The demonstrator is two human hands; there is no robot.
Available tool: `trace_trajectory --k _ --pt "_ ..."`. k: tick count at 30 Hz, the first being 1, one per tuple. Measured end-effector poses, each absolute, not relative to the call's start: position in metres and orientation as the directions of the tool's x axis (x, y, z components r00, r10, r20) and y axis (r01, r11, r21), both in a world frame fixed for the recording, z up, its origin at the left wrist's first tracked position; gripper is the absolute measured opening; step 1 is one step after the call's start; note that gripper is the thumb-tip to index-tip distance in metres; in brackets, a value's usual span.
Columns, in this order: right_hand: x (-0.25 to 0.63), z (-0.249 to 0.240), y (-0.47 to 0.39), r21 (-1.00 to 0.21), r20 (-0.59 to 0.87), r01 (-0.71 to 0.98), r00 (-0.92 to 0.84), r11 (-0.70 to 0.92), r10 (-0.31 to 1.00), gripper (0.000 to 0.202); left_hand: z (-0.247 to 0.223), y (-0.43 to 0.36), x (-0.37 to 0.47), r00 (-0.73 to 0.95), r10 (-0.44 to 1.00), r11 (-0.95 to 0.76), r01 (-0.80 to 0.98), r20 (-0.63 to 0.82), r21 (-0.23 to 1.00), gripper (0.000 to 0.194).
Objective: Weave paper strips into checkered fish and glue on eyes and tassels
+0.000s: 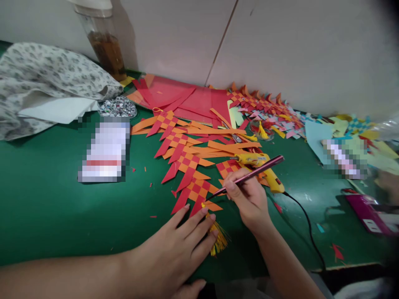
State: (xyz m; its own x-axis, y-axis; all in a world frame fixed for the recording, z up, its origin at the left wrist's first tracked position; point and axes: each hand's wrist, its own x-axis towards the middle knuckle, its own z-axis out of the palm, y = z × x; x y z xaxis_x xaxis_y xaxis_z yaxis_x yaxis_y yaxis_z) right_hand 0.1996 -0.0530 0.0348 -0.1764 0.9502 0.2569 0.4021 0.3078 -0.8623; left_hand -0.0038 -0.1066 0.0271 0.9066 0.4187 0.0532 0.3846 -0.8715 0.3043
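Note:
My left hand [187, 243] lies flat with its fingers stretched out, fingertips at the bottom end of a woven red-and-orange paper strip ornament [187, 162]. A yellow tassel [220, 241] hangs from that end, partly under my fingers. My right hand [249, 201] is closed around slim pink metallic tweezers [258, 171], held like a pen. Their thin dark tip points at the tassel's top; I cannot tell whether it touches. Close behind my right hand rests a yellow glue gun [272, 176], beside another woven red-and-orange piece [227, 168], partly hidden.
On the green table [46, 216] are a phone [104, 151], rhinestones [117, 107], patterned cloth [56, 79] and a drink bottle [107, 45]. Red paper sheets [202, 99] and finished woven pieces [258, 101] lie along the wall. Another phone [343, 160] and a purple case [364, 211] sit right.

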Motion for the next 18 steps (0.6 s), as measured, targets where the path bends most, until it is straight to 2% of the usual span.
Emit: trace_trajectory --k 9,18 --pt "0.1970 0.0347 -0.0524 -0.796 0.252 0.506 -0.224 0.333 0.941 0.014 0.0268 -0.1078 -0.0047 0.905 0.422 -0.870 0.387 0.052 0.306 0.059" --pt "0.1928 0.0365 -0.0518 -0.811 0.252 0.478 -0.235 0.337 0.939 0.015 0.0247 -0.1085 -0.0042 0.896 0.438 -0.860 0.396 0.068 0.320 0.059"
